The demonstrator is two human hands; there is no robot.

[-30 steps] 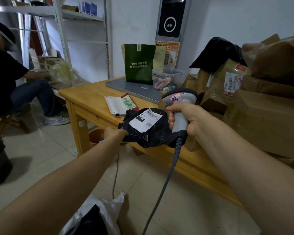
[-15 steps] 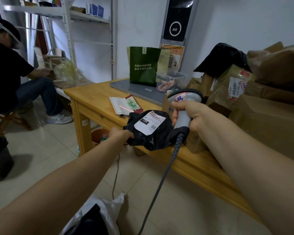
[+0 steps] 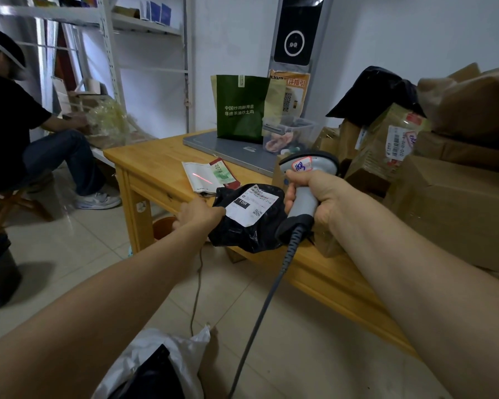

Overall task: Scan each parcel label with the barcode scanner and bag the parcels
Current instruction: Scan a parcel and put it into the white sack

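Currently the left hand (image 3: 199, 213) pinches the 9 o'clock edge of a crumpled, glossy black poly parcel (image 3: 248, 228), aloft at the front edge of the wooden table (image 3: 144, 159), its white barcode label (image 3: 251, 204) facing up. At its 3 o'clock, the right hand (image 3: 314, 194) grips the grey barcode scanner (image 3: 310, 171).

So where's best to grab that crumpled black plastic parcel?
Probably its loose lower edge, pinched from below. The black plastic parcel is soft, so a fold pinches easily; its white label faces up and should stay uncovered, the left hand holds the left edge, and the grey barcode scanner in the right hand crowds the right.
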